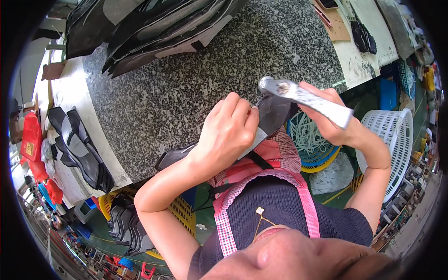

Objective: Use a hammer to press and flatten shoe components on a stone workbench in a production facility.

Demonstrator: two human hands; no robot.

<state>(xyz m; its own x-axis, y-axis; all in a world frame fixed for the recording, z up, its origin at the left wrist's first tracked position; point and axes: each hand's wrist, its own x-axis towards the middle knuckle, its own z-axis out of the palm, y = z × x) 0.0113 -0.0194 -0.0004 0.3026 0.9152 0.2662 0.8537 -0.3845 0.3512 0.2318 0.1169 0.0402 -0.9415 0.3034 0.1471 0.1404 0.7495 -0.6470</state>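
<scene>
My right hand is closed round a hammer, its handle mostly hidden. The metal hammer head hangs above the near edge of the speckled stone tabletop, its rounded face to the left. Below that face lies a flat black panel with a pale grey part. My left hand presses on this panel with fingers curled, hiding its middle. Another end of black material shows left of my left wrist; whether it is the same piece I cannot tell.
A stack of black and grey panels fills the far left of the table. More panels lie on the left side table. Right of me stand a basket of pale strips and a white basket. A yellow basket stands lower left.
</scene>
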